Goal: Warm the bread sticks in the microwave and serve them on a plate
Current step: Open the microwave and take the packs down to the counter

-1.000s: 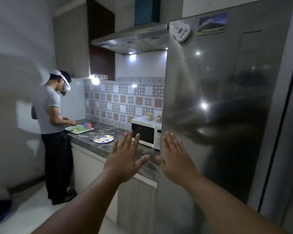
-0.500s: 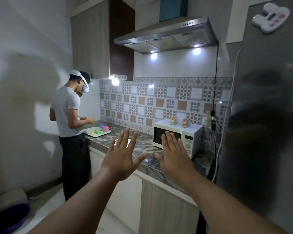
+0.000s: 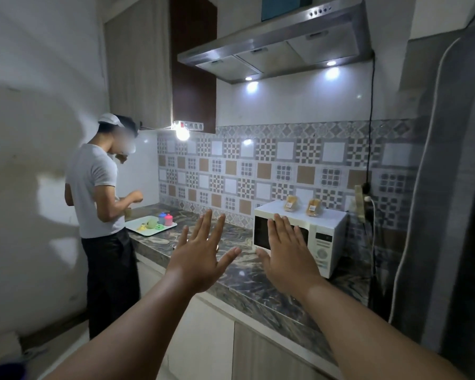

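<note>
A: Where's the bread?
B: Two small packets (image 3: 302, 206) stand on top of the microwave (image 3: 299, 230), side by side but apart, toward its back edge. Each is clear wrap over something golden-brown, with a label on the front. Too small to say if they hold sticks.

A: And the microwave?
B: White, door closed, dark window, control panel on its right side. It sits on the counter (image 3: 247, 272) against the tiled wall.

A: The hands?
B: Both are raised in front of the camera, backs toward it, holding nothing. The left hand (image 3: 200, 255) has its fingers straight and spread, thumb out to the right, over the counter. The right hand (image 3: 288, 253) is the same, fingers straight and pointing up, lying across the microwave's door in the view; I can't tell whether it touches.

A: Anything else around?
B: A hood (image 3: 280, 42) with lit lamps hangs above. A fridge (image 3: 450, 187) fills the right edge. At the counter's far left another person (image 3: 102, 215) stands over a tray (image 3: 151, 229) holding small coloured cups.
</note>
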